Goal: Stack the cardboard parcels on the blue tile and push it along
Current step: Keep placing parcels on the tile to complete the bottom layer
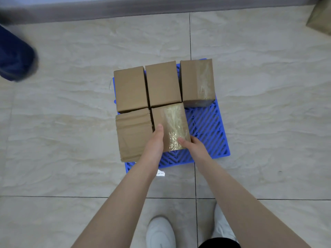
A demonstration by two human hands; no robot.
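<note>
A blue slatted tile lies on the floor with several cardboard parcels on it. Three parcels stand in the far row: left, middle and a taped one on the right. A creased parcel sits at the near left. Beside it is a taped parcel, held from both sides. My left hand grips its left near edge, thumb lying on top. My right hand grips its right near corner, thumb on the tape. The tile's near right part is bare.
Another brown parcel shows at the top right corner. A dark blue blurred shape is at the far left. A grey skirting runs along the far wall. My white shoes stand on the pale floor tiles; a paper scrap lies near the tile.
</note>
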